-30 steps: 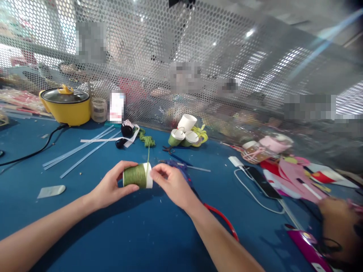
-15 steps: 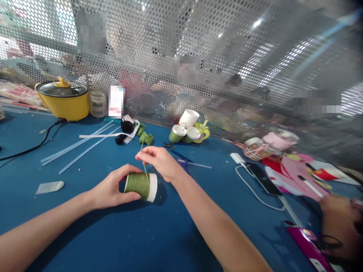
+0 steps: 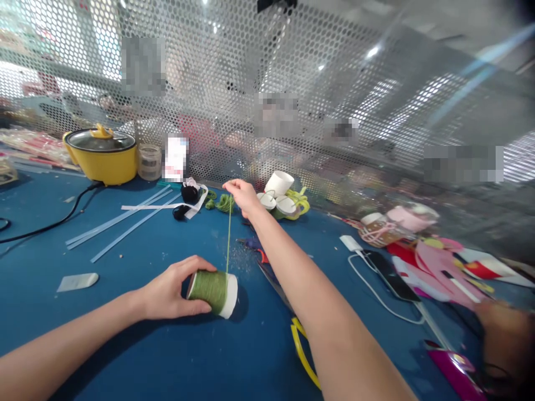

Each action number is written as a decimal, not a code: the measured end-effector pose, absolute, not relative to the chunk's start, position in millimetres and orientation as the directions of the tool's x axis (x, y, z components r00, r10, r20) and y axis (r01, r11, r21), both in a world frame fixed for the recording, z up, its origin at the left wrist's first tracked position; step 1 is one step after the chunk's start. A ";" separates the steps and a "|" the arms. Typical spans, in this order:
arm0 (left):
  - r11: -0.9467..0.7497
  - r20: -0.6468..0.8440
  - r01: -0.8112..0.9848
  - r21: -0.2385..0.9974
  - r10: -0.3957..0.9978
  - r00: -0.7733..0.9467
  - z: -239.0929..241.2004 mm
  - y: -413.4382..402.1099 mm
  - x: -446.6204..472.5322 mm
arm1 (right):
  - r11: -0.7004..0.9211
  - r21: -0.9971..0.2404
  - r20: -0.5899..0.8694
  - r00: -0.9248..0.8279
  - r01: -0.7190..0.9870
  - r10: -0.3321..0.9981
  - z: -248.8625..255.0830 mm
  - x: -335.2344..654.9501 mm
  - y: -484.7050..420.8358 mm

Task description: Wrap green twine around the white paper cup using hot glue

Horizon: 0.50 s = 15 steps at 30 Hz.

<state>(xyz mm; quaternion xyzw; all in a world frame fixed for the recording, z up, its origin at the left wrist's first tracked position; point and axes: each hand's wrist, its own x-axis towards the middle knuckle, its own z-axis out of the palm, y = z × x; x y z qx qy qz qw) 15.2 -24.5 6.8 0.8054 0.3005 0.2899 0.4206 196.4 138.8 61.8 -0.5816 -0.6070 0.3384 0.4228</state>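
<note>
My left hand grips a paper cup wrapped in green string, lying on its side on the blue table. A taut green string runs up from the cup to my right hand, which pinches it far out near the back of the table. A loose heap of the same green string lies just left of my right hand. Under my right forearm lie scissors and a yellow loop.
A yellow electric pot with its black cord, a glass jar, clear strips, white cups, a phone with white charger and pink paper pieces lie around. A perforated metal screen closes the back. Another person's hand shows at right.
My right hand has pulled the string away from the cup towards the back of the table, drawing it out long and taut. My left hand keeps holding the cup.
</note>
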 end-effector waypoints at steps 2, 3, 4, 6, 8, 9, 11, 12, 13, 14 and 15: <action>-0.464 0.219 0.237 0.853 0.732 0.645 6.3 -24.3 15.1 | 0.137 -0.851 0.163 0.008 0.506 0.987 68.2 198.0 147.3; -0.465 0.220 0.238 0.853 0.733 0.643 6.0 -24.2 15.0 | 0.141 -0.825 0.158 -0.017 0.548 0.987 71.0 197.9 149.4; -0.466 0.221 0.240 0.852 0.734 0.642 5.8 -24.1 15.1 | 0.137 -0.797 0.135 -0.048 0.588 0.990 73.3 197.3 150.1; -0.467 0.222 0.240 0.851 0.734 0.642 5.2 -23.7 15.2 | 0.119 -0.739 0.053 -0.119 0.663 0.992 77.0 194.2 146.6; -0.458 0.221 0.235 0.857 0.739 0.636 4.8 -23.2 15.3 | 0.111 -0.681 -0.038 -0.186 0.724 0.982 80.1 190.0 137.2; -0.450 0.221 0.230 0.863 0.745 0.630 4.6 -23.0 15.4 | 0.113 -0.655 -0.075 -0.213 0.747 0.974 81.8 188.1 130.5; -0.426 0.220 0.212 0.880 0.759 0.613 4.4 -22.7 15.4 | 0.122 -0.620 -0.129 -0.254 0.775 0.958 85.1 186.4 114.3; -0.409 0.219 0.197 0.891 0.767 0.603 4.3 -22.6 15.3 | 0.126 -0.613 -0.149 -0.270 0.780 0.951 86.6 187.3 105.1; -0.390 0.217 0.179 0.903 0.774 0.594 4.4 -22.5 15.2 | 0.125 -0.610 -0.168 -0.282 0.782 0.945 87.7 189.4 95.5; -0.372 0.214 0.162 0.914 0.782 0.586 4.4 -22.4 15.0 | 0.120 -0.611 -0.188 -0.291 0.782 0.938 88.3 192.8 85.6; -0.353 0.210 0.147 0.924 0.790 0.577 4.5 -22.4 14.9 | 0.111 -0.614 -0.208 -0.296 0.781 0.932 88.2 197.2 75.8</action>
